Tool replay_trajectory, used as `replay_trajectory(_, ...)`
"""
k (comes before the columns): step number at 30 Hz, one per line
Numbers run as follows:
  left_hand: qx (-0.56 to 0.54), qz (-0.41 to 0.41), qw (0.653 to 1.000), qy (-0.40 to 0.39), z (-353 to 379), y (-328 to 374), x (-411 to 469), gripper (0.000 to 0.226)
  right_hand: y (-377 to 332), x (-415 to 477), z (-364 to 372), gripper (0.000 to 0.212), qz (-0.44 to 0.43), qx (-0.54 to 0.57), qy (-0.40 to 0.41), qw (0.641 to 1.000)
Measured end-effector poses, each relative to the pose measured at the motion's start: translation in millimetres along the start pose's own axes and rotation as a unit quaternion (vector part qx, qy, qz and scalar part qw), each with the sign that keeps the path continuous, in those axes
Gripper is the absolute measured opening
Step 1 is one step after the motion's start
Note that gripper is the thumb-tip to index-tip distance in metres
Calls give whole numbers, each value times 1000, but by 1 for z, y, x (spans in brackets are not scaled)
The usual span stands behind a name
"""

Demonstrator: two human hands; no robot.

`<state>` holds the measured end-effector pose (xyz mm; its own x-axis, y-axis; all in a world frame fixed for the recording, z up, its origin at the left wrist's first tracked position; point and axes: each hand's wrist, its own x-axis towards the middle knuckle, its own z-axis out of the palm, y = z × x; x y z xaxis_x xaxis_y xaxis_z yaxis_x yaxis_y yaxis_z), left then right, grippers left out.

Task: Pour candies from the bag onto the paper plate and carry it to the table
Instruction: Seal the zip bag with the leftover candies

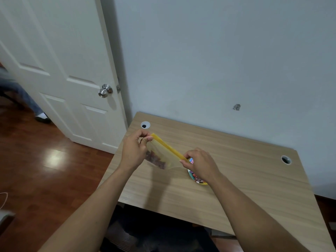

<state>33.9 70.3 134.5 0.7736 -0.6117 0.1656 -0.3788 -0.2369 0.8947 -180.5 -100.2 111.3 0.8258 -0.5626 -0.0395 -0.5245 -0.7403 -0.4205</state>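
Note:
A clear zip bag (pixel 164 157) with a yellow seal strip is held up over the wooden desk (pixel 227 160). My left hand (pixel 135 149) pinches its upper left corner and my right hand (pixel 201 164) pinches the other end of the strip. Dark candies sit in the bag's lower left corner. Under my right hand lies a yellow-rimmed paper plate (pixel 201 183) with colourful wrapped candies on it; most of the plate is hidden by the hand.
The desk stands against a pale wall and has two round cable holes (pixel 145 125) (pixel 286 159). A white door (pixel 72 79) stands open at the left over glossy wooden floor. A person's leg and shoe (pixel 41 116) show beyond the door.

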Motion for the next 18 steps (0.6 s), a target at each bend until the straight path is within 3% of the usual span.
replay_trajectory(13, -37, -65, 997, 3, -1, -18, 3, 13, 15, -6, 9, 13, 6, 23, -1, 1000)
replay_trajectory(18, 41, -78, 995, -40, 0, -39, -3, 17, 26, -4, 19, 15, 18, 61, 0, 998)
